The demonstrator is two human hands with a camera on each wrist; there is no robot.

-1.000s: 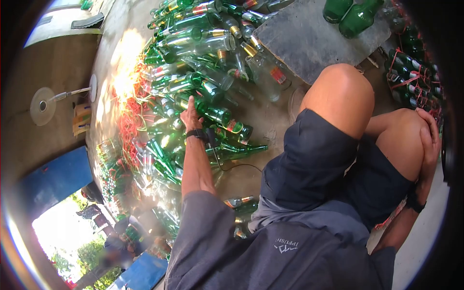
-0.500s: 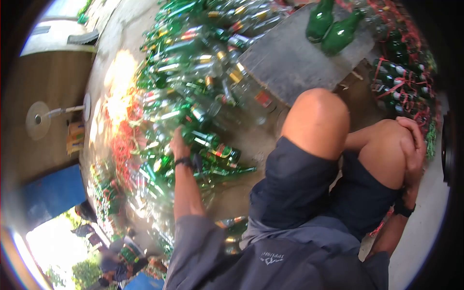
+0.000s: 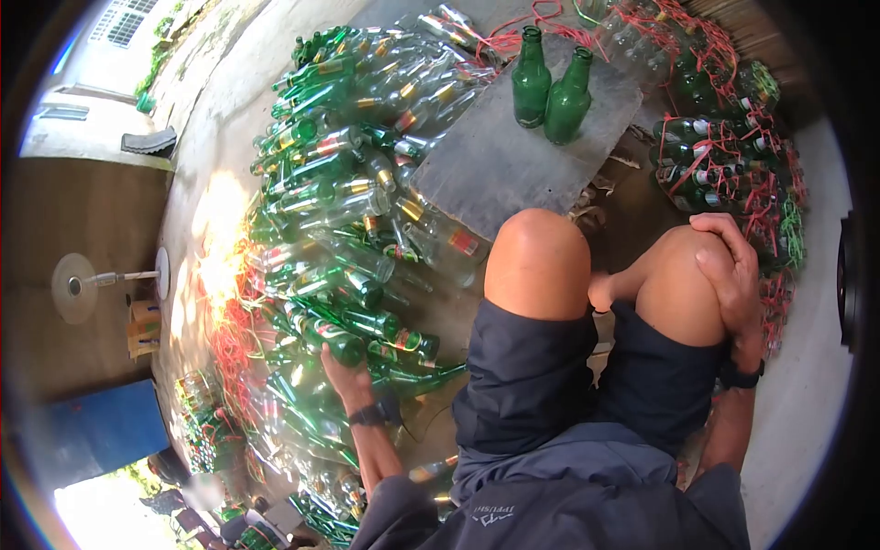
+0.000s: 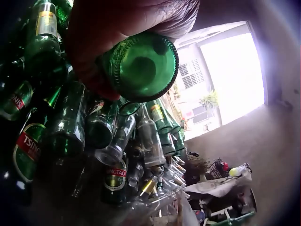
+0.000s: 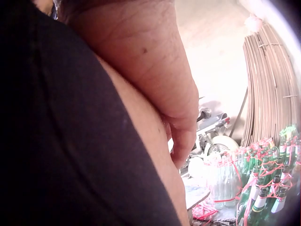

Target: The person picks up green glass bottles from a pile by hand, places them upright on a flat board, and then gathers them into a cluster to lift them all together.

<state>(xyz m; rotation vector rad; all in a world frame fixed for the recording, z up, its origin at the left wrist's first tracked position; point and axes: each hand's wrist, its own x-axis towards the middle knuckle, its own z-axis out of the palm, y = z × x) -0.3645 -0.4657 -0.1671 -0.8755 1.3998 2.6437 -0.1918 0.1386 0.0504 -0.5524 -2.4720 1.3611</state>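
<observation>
In the head view my left hand (image 3: 347, 376) grips a green bottle (image 3: 339, 345) at the near edge of the bottle pile. The left wrist view shows the round base of that bottle (image 4: 143, 68) facing the camera, with the fingers of my left hand (image 4: 117, 28) curled round its side; its neck is hidden. My right hand (image 3: 731, 275) rests on the right knee, fingers draped over it, holding nothing. From the right wrist view, the right hand (image 5: 155, 70) lies against the leg.
Two green bottles (image 3: 568, 99) stand on a grey board (image 3: 500, 170) ahead of the knees. Loose bottles (image 3: 321, 192) lie piled at the left, beside red string (image 3: 229, 321). Bottles bundled with red string (image 3: 715, 165) stand at the right. A fan (image 3: 78, 288) is at far left.
The view has swung upward, so the board and knees appear lower and further left. My left hand, earlier reaching over the pile with a finger extended, now grips a bottle. The right hand stays on the knee.
</observation>
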